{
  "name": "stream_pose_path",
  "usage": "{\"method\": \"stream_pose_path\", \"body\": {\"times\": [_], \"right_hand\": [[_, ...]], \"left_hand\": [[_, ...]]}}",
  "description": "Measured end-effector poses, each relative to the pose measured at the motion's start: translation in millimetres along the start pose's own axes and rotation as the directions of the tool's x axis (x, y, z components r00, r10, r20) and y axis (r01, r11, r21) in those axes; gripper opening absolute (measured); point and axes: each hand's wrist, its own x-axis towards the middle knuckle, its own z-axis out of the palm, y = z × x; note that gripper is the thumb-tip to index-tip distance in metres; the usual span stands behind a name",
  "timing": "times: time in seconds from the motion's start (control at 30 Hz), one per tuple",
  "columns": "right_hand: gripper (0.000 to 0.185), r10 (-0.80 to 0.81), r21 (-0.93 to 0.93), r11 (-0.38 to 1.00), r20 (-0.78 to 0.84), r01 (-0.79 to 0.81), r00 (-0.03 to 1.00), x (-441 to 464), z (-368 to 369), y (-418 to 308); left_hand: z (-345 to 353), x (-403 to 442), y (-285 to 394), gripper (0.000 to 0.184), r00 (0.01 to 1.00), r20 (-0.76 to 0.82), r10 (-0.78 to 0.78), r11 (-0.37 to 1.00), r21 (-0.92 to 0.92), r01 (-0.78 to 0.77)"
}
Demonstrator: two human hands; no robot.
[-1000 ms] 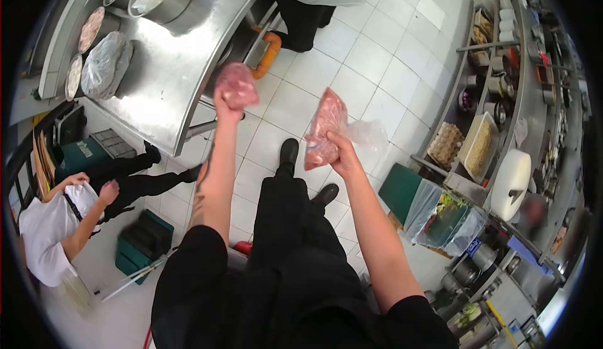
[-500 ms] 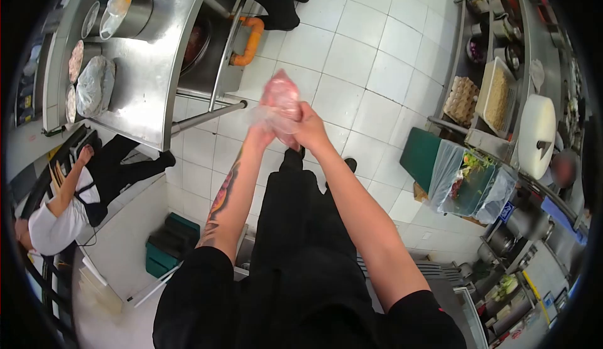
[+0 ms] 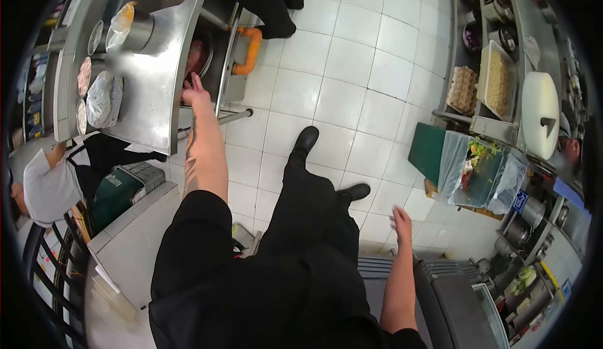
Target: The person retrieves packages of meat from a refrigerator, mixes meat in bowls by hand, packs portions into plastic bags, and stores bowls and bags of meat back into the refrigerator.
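Kitchen, commercial type; identified by: stainless-steel desk (image 3: 152, 88), metal pot (image 3: 141, 34) and bagged item (image 3: 100, 101) toward its left edge; reddish meat (image 3: 196, 55) in a round bowl (image 3: 210, 57) below its right edge; white tiled floor (image 3: 339, 54); egg tray (image 3: 463, 90); tub of pale shredded food (image 3: 500, 88); clear-lined bin (image 3: 451, 167) with vegetable scraps (image 3: 482, 151); cooking pots (image 3: 519, 230), grouped

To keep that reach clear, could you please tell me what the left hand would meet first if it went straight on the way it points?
Probably the round bowl with reddish contents, beneath the steel table; depth is unclear, so the left hand may already touch it.
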Motion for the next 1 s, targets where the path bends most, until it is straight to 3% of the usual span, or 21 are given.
{"method": "stream_pose_path", "body": {"times": [0.1, 0.23, 0.27, 0.3, 0.33, 0.37, 0.4, 0.43, 0.47, 0.53, 0.6, 0.63, 0.67, 0.7, 0.73, 0.8, 0.83, 0.87, 0.9, 0.97, 1.0], "right_hand": [[0.042, 0.221, 0.279, 0.944, -0.142, -0.175, 0.965, -46, -74, 121], [0.039, 0.259, 0.414, 0.896, -0.188, -0.163, 0.947, -103, -102, 246], [0.037, 0.223, 0.405, 0.907, -0.237, -0.112, 0.946, -113, -97, 274], [0.035, 0.191, 0.219, 0.966, -0.230, -0.140, 0.954, -115, -102, 304], [0.036, -0.019, -0.026, 1.000, -0.319, 0.012, 0.947, -106, -102, 359], [0.039, -0.065, -0.032, 0.998, -0.332, 0.057, 0.941, -139, -105, 349], [0.041, -0.049, -0.158, 0.987, -0.350, -0.007, 0.936, -153, -107, 366], [0.042, -0.052, -0.049, 0.998, -0.446, 0.033, 0.894, -178, -117, 368], [0.041, 0.052, 0.083, 0.997, -0.603, -0.002, 0.796, -221, -126, 344], [0.038, -0.034, -0.032, 0.999, -0.934, 0.011, 0.357, -258, -110, 368], [0.036, 0.116, 0.094, 0.991, -0.953, -0.091, 0.279, -290, -80, 375], [0.033, 0.180, 0.138, 0.976, -0.945, -0.165, 0.272, -296, -65, 367], [0.032, 0.284, 0.310, 0.949, -0.920, 0.057, 0.269, -275, -41, 396], [0.031, 0.364, 0.442, 0.851, -0.885, 0.283, 0.290, -245, -7, 428], [0.029, 0.551, 0.661, 0.659, -0.749, 0.359, 0.369, -236, 21, 429], [0.030, 0.738, 0.835, 0.537, -0.536, 0.125, 0.410, -226, 81, 429], [0.031, 0.707, 0.761, 0.647, -0.621, 0.047, 0.338, -205, 130, 444], [0.035, 0.730, 0.763, 0.641, -0.573, -0.084, 0.372, -190, 172, 446], [0.041, 0.743, 0.675, 0.659, -0.515, -0.332, 0.427, -176, 215, 443], [0.047, 0.641, 0.645, 0.678, -0.283, -0.353, 0.714, -153, 293, 446], [0.045, 0.670, 0.645, 0.645, -0.220, -0.410, 0.709, -165, 301, 419]], "left_hand": [[-13, -50, 4, 0.064, 0.988, 0.114, -0.107, 0.986, 0.140, 0.090], [-49, -145, -52, 0.065, 0.928, 0.262, -0.264, 0.903, 0.404, 0.143], [-58, -174, -72, 0.064, 0.897, 0.324, -0.299, 0.846, 0.526, 0.092], [-62, -230, -80, 0.064, 0.813, 0.424, -0.400, 0.744, 0.668, 0.017], [-67, -283, -94, 0.059, 0.713, 0.479, -0.513, 0.589, 0.800, -0.114], [-99, -262, -166, 0.050, 0.342, 0.825, -0.451, 0.358, 0.518, -0.777], [-93, -336, -155, 0.046, 0.073, 0.776, -0.626, 0.310, 0.334, -0.890], [-97, -388, -175, 0.049, -0.215, 0.676, -0.705, 0.339, 0.054, -0.939], [-109, -449, -200, 0.048, -0.367, 0.576, -0.731, 0.457, 0.014, -0.889], [-139, -591, -218, 0.046, -0.622, 0.377, -0.686, 0.665, -0.023, -0.746], [-177, -743, -217, 0.047, -0.867, 0.212, -0.450, 0.890, 0.023, -0.456], [-177, -828, -169, 0.048, -0.899, 0.050, -0.436, 0.898, -0.045, -0.438], [-201, -908, -146, 0.047, -0.985, 0.045, -0.169, 0.986, -0.003, -0.169], [-234, -978, -127, 0.044, -0.987, -0.042, -0.152, 0.978, 0.136, -0.157], [-248, -1047, -79, 0.045, -0.995, -0.080, 0.053, 0.993, 0.106, 0.044], [-287, -1166, 4, 0.050, -0.948, -0.137, 0.287, 0.940, 0.228, 0.252], [-304, -1218, 40, 0.052, -0.917, -0.146, 0.370, 0.897, 0.313, 0.312], [-326, -1263, 68, 0.055, -0.896, -0.087, 0.435, 0.843, 0.390, 0.371], [-339, -1309, 91, 0.061, -0.888, -0.096, 0.450, 0.834, 0.401, 0.379], [-363, -1398, 121, 0.073, -0.894, -0.126, 0.430, 0.884, 0.263, 0.387], [-371, -1438, 133, 0.080, -0.911, -0.084, 0.403, 0.901, 0.208, 0.380]]}}
